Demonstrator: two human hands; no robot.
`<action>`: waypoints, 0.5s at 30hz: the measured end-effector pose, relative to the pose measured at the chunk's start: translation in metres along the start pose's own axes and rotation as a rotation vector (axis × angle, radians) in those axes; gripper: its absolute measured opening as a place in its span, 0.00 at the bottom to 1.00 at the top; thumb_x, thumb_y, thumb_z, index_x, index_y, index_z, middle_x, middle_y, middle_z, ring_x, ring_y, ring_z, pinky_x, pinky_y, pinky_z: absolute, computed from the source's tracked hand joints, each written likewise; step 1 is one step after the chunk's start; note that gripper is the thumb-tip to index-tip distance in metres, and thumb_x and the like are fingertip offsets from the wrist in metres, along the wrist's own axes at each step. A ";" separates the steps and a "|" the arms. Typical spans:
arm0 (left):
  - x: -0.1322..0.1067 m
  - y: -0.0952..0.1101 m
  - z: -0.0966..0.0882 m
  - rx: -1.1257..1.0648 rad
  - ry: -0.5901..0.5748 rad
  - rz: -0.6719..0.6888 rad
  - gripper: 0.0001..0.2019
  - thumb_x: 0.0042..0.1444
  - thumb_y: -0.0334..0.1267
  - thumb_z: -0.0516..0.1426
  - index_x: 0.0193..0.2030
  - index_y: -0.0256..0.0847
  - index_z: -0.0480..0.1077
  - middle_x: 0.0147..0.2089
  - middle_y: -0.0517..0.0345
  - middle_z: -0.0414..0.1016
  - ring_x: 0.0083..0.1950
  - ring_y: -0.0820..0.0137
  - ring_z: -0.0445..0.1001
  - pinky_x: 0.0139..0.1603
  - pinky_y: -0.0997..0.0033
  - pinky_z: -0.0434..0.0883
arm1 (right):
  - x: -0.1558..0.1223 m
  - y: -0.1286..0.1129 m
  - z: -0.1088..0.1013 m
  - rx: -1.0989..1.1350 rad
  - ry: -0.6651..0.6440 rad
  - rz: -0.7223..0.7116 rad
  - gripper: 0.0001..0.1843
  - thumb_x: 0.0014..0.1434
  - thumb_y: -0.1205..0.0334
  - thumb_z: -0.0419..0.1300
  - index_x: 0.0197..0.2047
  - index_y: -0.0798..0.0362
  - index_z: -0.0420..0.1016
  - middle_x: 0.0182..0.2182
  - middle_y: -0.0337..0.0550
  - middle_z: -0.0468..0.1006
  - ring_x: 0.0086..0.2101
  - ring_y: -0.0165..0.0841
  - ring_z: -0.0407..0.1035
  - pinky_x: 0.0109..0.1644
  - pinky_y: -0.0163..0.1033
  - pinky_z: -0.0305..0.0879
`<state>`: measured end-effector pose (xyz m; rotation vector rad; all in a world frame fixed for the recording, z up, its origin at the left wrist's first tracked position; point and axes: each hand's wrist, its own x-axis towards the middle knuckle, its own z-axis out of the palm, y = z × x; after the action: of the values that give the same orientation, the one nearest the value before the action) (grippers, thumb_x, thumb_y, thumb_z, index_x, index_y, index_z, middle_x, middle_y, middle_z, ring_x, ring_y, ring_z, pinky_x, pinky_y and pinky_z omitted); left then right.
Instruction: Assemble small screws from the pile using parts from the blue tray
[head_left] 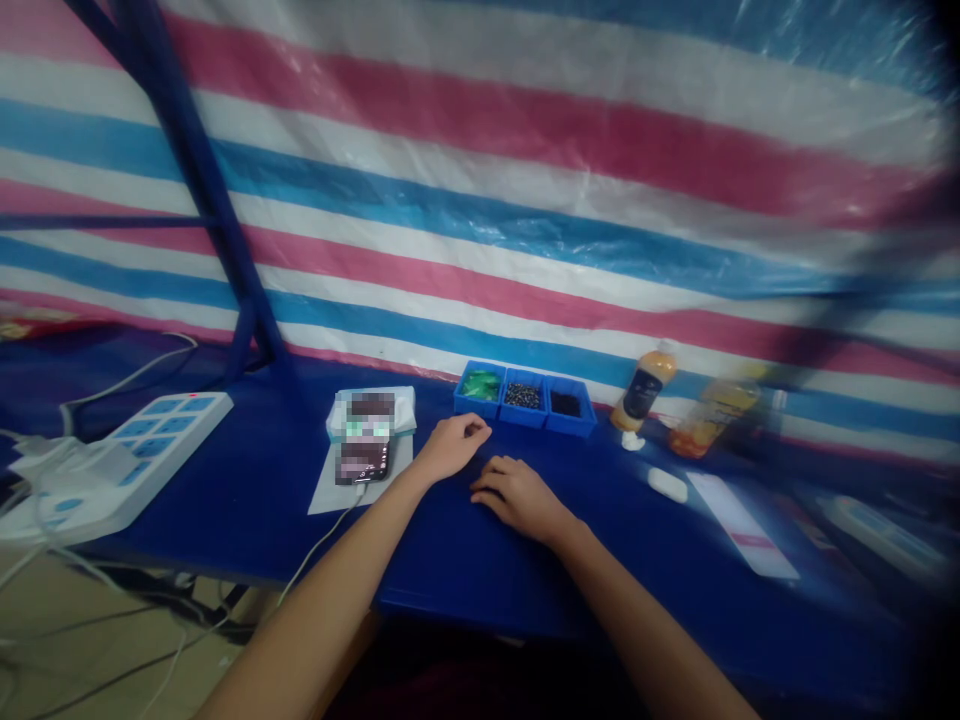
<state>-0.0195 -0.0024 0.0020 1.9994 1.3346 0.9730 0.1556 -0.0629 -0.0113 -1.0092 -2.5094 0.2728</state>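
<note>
My left hand (452,445) rests on the blue table (247,500) with its fingers curled in a loose fist, just in front of the blue bins; whether it holds anything I cannot make out. My right hand (517,497) lies beside it, palm down, fingers bent together against the tabletop. Three small blue bins stand in a row behind the hands: one with green parts (480,386), one with small dark grey parts (523,396), one with black parts (566,404). A phone (365,448) on a charging cable leans on a white pack to the left of my left hand.
A white power strip (112,455) with blue sockets and cables sits at the left edge. An orange drink bottle (643,392) and a second bottle (709,418) stand right of the bins. A white oval object (667,485) and a white card (742,523) lie at right. A striped tarp hangs behind.
</note>
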 end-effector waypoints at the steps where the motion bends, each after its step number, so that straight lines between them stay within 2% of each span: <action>1: 0.000 0.000 0.000 -0.003 -0.003 0.000 0.13 0.58 0.48 0.54 0.38 0.44 0.76 0.37 0.56 0.79 0.40 0.63 0.75 0.42 0.66 0.67 | 0.000 0.002 0.000 0.042 0.020 0.006 0.13 0.65 0.53 0.56 0.43 0.49 0.78 0.41 0.44 0.76 0.42 0.35 0.68 0.47 0.41 0.61; 4: -0.001 0.002 -0.001 -0.022 -0.025 0.017 0.14 0.58 0.48 0.54 0.38 0.43 0.76 0.38 0.55 0.79 0.40 0.63 0.75 0.42 0.67 0.66 | 0.001 0.009 0.000 0.221 0.125 0.101 0.11 0.62 0.53 0.59 0.39 0.50 0.78 0.36 0.42 0.78 0.36 0.32 0.70 0.42 0.38 0.64; 7: -0.004 0.006 0.000 -0.047 -0.119 0.059 0.14 0.59 0.47 0.52 0.36 0.43 0.76 0.36 0.57 0.79 0.37 0.66 0.74 0.39 0.69 0.65 | 0.000 0.020 -0.002 0.390 0.279 0.294 0.12 0.56 0.52 0.64 0.37 0.51 0.79 0.29 0.40 0.79 0.28 0.32 0.70 0.35 0.37 0.66; 10: -0.007 0.010 0.003 -0.057 -0.225 0.070 0.16 0.59 0.48 0.52 0.36 0.42 0.77 0.33 0.58 0.78 0.35 0.67 0.73 0.36 0.70 0.64 | -0.001 0.027 -0.003 0.497 0.425 0.444 0.12 0.52 0.52 0.67 0.34 0.52 0.80 0.28 0.42 0.81 0.29 0.35 0.74 0.35 0.38 0.68; 12: -0.008 0.013 0.003 -0.046 -0.264 0.061 0.16 0.58 0.48 0.52 0.36 0.41 0.77 0.33 0.57 0.78 0.35 0.67 0.73 0.35 0.71 0.63 | 0.000 0.030 -0.002 0.555 0.469 0.489 0.11 0.51 0.54 0.67 0.35 0.51 0.81 0.31 0.42 0.82 0.31 0.36 0.76 0.37 0.39 0.70; 15: -0.009 0.015 0.002 -0.026 -0.296 0.049 0.17 0.59 0.47 0.51 0.37 0.40 0.77 0.33 0.58 0.78 0.33 0.68 0.72 0.34 0.72 0.63 | 0.001 0.031 0.000 0.601 0.453 0.487 0.11 0.54 0.57 0.64 0.39 0.50 0.82 0.34 0.42 0.83 0.32 0.36 0.77 0.39 0.40 0.72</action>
<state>-0.0123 -0.0160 0.0096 2.0691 1.1110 0.6777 0.1737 -0.0404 -0.0213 -1.2255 -1.6021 0.7864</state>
